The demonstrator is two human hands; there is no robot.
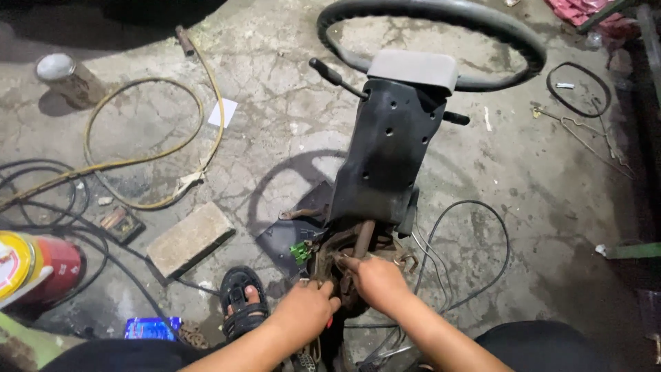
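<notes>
Still early, by the look: left hand and right hand both clasp the rusty column base; black shroud and steering wheel beyond remain attached, wires loose alongside.

Harsh overhead light, dark vignetted edges

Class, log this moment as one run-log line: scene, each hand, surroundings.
scene: steering column lying on concrete floor | left hand: gripping rusty base bracket | right hand: on same bracket | nearby: yellow hose, brick
</notes>
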